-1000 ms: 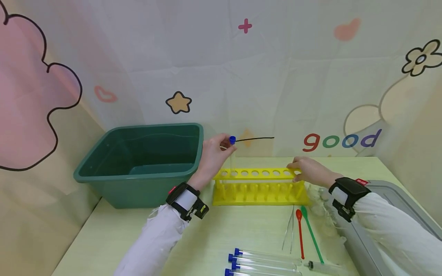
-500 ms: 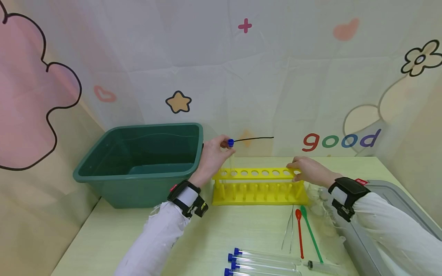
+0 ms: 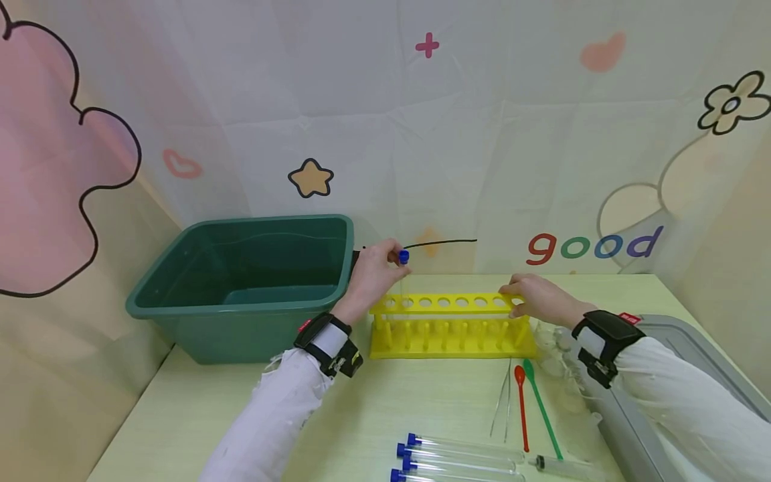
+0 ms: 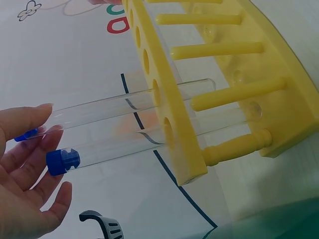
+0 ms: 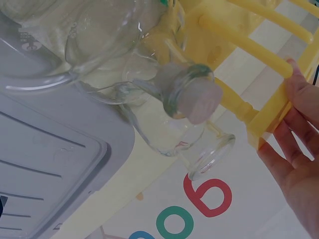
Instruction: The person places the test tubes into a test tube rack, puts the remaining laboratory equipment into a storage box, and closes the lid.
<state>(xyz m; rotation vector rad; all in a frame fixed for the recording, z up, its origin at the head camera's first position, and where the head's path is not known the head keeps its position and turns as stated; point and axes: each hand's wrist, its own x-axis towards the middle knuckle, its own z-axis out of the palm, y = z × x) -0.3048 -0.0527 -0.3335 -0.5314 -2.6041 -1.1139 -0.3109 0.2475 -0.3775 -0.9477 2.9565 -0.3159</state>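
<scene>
Tube partway into the rack
Left grip pinches it — right grip clasps the rack's end.

Reader: Which garments appear?

Author: Creased white fabric forms the left sleeve and right sleeve. The left cuff is ragged, with loose threads.

Reader: Which fittings?

Author: The left strap and right strap, both black, each bear 1 red tag, 1 pale panel and 1 small, boxy black module.
</scene>
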